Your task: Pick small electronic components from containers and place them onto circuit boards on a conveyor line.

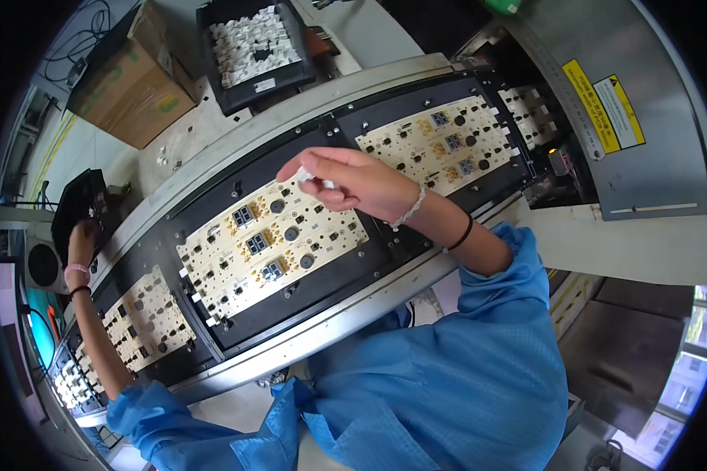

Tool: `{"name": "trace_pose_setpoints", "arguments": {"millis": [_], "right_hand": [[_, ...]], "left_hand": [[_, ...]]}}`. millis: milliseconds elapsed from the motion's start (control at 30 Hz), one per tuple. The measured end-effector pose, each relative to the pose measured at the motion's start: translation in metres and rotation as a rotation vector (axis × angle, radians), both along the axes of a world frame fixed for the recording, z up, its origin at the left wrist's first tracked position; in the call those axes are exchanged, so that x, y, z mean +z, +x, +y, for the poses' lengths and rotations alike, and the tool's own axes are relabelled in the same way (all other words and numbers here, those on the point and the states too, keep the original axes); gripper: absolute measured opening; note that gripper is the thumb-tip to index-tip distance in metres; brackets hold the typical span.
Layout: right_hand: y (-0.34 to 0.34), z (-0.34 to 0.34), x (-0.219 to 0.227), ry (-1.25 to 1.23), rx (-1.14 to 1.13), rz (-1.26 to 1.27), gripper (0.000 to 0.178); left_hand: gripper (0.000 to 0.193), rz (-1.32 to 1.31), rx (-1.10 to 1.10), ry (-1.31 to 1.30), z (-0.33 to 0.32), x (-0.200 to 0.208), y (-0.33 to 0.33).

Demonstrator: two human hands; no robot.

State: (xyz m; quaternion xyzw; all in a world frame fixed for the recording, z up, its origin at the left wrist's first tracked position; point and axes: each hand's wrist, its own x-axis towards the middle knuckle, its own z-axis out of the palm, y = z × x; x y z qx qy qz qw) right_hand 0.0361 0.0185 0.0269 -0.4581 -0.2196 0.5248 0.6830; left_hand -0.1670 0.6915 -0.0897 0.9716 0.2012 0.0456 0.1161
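Note:
My right hand (342, 179) is closed above the upper right end of the middle cream circuit board (239, 263). Small white plastic parts (305, 174) show between its fingers. On that board sit black digit displays, round black buzzers and several small components. At the far left, my left hand (84, 234) reaches into a black bin (78, 200). Its fingertips are dark and partly hidden there, so what they hold does not show. More boards lie in the black carrier frames, one to the right (401, 145) and one to the left (153, 314).
Beyond the conveyor's metal rail (267, 357) stand a cardboard box (145, 78) and a black tray (310, 74) heaped with white parts. A grey machine housing (660, 102) with yellow warning labels closes off the right end. Loose white bits (165, 157) lie on the back ledge.

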Motion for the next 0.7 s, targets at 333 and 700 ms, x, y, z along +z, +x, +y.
{"name": "trace_pose_setpoints", "arguments": {"millis": [333,700], "right_hand": [[-0.028,-0.008,-0.009,-0.030,0.202,-0.352,0.020],[-0.028,-0.062,0.008,-0.370,-0.034,-1.032,0.014]], "left_hand": [[0.020,0.454,-0.126,0.210,0.121,-0.063,0.031],[0.013,0.183,0.176,-0.055,0.023,-0.011,0.032]]}}
